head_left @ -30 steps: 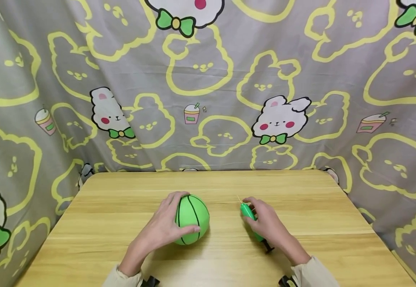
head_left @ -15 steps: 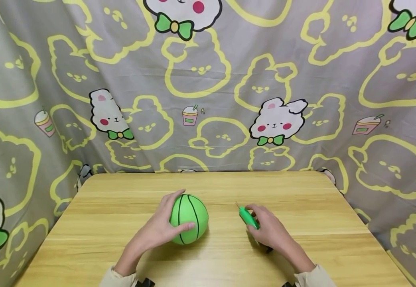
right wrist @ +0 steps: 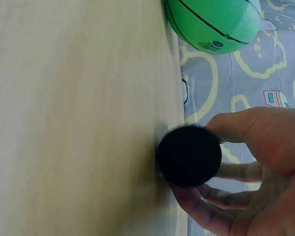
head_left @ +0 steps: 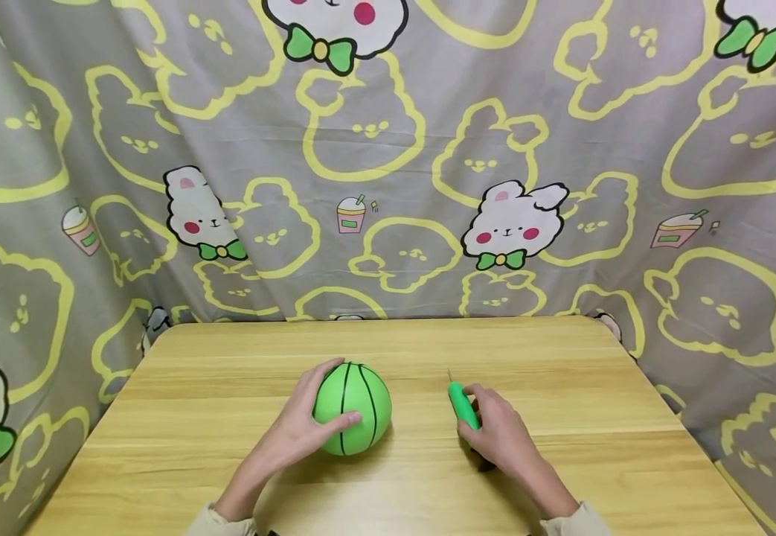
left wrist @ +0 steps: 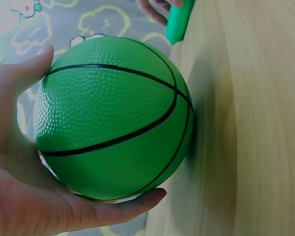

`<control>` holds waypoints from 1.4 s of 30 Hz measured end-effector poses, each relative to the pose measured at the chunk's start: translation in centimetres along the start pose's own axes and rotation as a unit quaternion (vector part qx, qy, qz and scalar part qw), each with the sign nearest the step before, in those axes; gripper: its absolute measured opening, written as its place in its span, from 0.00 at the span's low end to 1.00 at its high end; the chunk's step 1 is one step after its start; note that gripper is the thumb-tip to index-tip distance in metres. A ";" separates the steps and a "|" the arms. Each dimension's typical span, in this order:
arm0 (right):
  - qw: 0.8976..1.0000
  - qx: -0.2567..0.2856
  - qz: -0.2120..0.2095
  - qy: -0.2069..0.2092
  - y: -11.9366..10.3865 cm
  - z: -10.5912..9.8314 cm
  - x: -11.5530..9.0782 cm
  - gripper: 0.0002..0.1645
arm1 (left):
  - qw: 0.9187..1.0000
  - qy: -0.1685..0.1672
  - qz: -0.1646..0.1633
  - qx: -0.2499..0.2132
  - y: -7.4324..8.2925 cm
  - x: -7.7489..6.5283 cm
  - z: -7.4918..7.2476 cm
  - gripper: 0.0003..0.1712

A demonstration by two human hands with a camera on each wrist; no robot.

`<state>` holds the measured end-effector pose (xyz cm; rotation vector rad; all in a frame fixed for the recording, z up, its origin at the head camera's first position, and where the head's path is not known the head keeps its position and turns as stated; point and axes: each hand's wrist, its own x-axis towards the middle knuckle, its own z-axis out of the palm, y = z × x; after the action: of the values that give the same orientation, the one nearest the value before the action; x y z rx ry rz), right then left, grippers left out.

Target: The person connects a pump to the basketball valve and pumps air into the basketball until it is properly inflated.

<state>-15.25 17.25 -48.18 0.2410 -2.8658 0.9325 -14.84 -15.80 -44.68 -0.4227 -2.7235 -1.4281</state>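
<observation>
A green mini basketball (head_left: 361, 394) with black lines sits on the table, left of the middle. My left hand (head_left: 299, 423) grips its left side, thumb in front and fingers behind; in the left wrist view the thumb and fingers curve round the ball (left wrist: 108, 118). To the right, my right hand (head_left: 503, 430) holds a green ball pump (head_left: 463, 406) between thumb and fingers, low over the table. A thin needle (head_left: 450, 375) sticks out of its far end, apart from the ball. The pump's round black end (right wrist: 189, 156) faces the right wrist camera. My palm hides part of the pump.
Both hands work over a light wood table (head_left: 388, 491). Behind it and at the sides hangs a grey curtain (head_left: 414, 149) with yellow and white cartoon animals. The table's far edge lies a little beyond the ball and pump.
The ball has turned slightly under my left hand, its black lines shifting right. The pump has swung in my right hand so its needle points more straight ahead, and its black handle shows less.
</observation>
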 end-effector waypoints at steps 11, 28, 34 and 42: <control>1.000 -0.008 0.020 0.005 0.0 0.1 -0.4 0.31 | 1.000 0.002 -0.007 0.007 0.0 -0.2 0.6 0.57; 1.000 -0.004 0.018 0.008 -0.1 0.0 -0.3 0.26 | 0.998 0.017 0.033 0.052 1.1 0.1 1.2 0.55; 1.000 0.002 0.021 0.001 0.0 0.0 -0.4 0.29 | 0.998 0.006 0.026 0.054 1.0 0.0 1.3 0.59; 1.000 0.001 0.021 -0.002 0.1 -0.1 -0.6 0.32 | 0.998 0.008 0.022 0.054 0.9 -0.2 1.3 0.60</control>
<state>-14.68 17.42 -48.29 0.1822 -2.8839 0.9430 -14.31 -14.31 -44.73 -0.4591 -2.7447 -1.2602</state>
